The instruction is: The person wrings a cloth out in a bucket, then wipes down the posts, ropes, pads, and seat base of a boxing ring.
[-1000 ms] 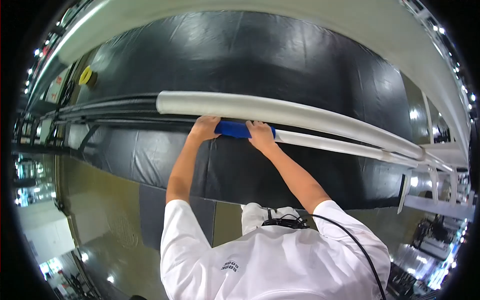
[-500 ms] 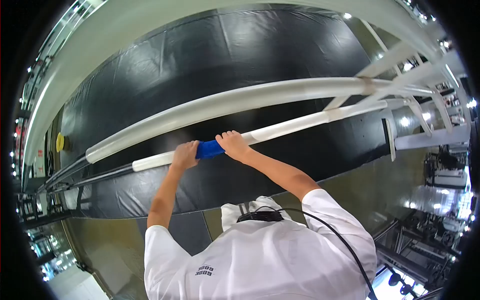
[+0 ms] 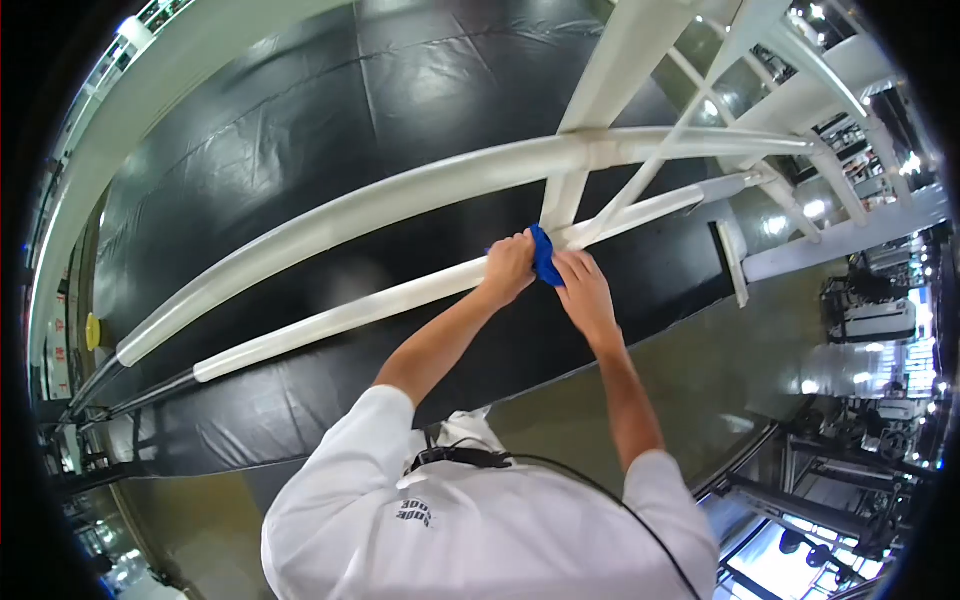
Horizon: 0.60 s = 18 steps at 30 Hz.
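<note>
A blue cloth (image 3: 544,257) is bunched up at the lower white rail (image 3: 350,313), close to where slanting white bars meet it. My left hand (image 3: 511,266) is closed around the rail and the cloth's left edge. On the other side, my right hand (image 3: 586,288) grips the cloth's right edge, its fingers curled by the rail's front. Folds of cloth stand up between the two hands. The undersides of the rail and the cloth are hidden.
A thicker white rail (image 3: 400,195) runs behind the lower one. A wide white post (image 3: 620,70) and a thin diagonal bar (image 3: 655,160) rise near my hands. Black padded sheeting (image 3: 300,120) lies beneath. Gym machines (image 3: 880,320) stand at the right. A cable (image 3: 600,490) crosses my shirt.
Both hands and the blue cloth have moved right along the lower rail to the slanting bars. The cloth, earlier smooth around the rail, is now bunched. The view has shifted too.
</note>
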Each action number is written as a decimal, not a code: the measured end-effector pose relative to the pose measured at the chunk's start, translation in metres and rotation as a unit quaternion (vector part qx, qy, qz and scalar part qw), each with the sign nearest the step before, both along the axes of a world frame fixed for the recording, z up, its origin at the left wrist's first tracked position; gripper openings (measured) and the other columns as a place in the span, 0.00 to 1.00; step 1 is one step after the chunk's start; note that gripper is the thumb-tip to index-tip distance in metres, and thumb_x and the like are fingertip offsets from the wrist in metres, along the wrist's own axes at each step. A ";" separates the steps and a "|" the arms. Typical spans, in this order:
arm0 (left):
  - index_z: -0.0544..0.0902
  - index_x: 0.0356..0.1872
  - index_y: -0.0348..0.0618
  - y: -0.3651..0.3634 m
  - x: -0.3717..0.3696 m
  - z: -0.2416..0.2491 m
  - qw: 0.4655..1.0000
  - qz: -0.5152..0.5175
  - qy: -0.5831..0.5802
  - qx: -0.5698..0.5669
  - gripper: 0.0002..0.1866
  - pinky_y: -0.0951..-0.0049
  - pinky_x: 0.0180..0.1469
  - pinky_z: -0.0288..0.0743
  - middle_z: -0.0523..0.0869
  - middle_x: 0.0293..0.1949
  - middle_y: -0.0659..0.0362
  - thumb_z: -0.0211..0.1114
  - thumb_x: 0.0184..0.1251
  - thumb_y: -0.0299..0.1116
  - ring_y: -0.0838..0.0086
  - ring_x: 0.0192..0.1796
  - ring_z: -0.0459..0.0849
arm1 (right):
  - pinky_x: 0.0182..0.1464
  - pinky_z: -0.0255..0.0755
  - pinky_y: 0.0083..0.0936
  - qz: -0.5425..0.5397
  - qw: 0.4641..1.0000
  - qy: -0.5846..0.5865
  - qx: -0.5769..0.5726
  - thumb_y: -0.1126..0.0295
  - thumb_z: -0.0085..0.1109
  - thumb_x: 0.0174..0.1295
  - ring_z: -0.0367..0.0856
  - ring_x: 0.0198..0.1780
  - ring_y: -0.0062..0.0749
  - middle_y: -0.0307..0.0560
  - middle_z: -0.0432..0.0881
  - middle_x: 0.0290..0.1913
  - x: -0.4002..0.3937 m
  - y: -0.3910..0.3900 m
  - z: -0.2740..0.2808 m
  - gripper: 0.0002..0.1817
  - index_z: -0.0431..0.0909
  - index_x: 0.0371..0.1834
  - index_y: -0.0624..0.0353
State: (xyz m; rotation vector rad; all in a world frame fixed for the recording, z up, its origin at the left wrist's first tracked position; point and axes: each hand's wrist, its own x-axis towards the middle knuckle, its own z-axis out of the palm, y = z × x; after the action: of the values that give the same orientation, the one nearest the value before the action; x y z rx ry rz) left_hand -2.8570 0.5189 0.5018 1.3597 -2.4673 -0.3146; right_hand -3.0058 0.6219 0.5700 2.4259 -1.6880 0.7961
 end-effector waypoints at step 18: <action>0.91 0.39 0.43 0.001 0.132 0.043 0.970 -0.037 -0.121 0.205 0.20 0.56 0.51 0.87 0.93 0.42 0.48 0.78 0.39 0.38 0.52 0.48 0.92 | 0.47 0.79 0.43 -0.310 0.810 -0.337 0.366 0.66 0.61 0.67 0.85 0.43 0.48 0.54 0.88 0.41 0.055 0.484 -0.241 0.08 0.85 0.38 0.57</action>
State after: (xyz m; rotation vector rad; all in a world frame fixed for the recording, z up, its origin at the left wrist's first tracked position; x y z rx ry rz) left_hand -2.7255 0.5200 0.5447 1.5418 -2.7674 -0.7543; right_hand -2.9513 1.1058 0.3286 1.6566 -3.3352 1.0968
